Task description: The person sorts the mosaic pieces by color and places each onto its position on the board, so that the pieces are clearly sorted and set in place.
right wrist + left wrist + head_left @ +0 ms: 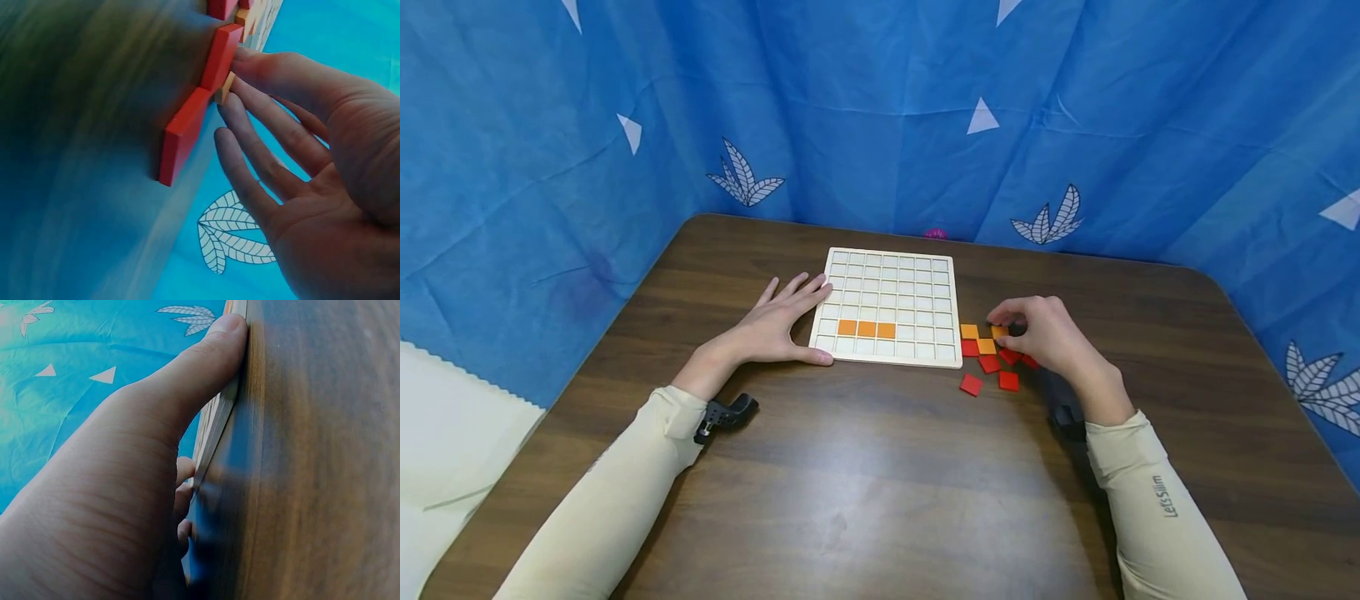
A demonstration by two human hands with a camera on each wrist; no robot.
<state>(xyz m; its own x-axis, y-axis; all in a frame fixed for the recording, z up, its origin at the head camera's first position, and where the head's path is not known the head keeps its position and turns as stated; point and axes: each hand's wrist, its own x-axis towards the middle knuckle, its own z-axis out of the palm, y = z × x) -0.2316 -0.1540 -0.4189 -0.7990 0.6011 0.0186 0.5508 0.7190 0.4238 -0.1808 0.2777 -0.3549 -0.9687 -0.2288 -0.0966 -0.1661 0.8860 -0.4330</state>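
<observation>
A pale wooden grid board [917, 317] lies flat on the table, with three orange tiles [867, 329] side by side in one of its lower rows. My left hand [767, 329] spreads along the board's left side, thumb at the near edge and fingers at the left edge. In the left wrist view the thumb [206, 353] rests against the board's edge. At the pile to the right of the board, my right hand [1052, 333] pinches an orange tile [999, 332] between thumb and fingers. The right wrist view shows that tile [225, 89] at the fingertips, close beside red tiles [185, 137].
Two more orange tiles [970, 332] lie against the board's right edge. Several red tiles [990, 363] are scattered below and around them, partly under the right hand. A blue patterned curtain [880, 117] hangs behind the dark wooden table [865, 475].
</observation>
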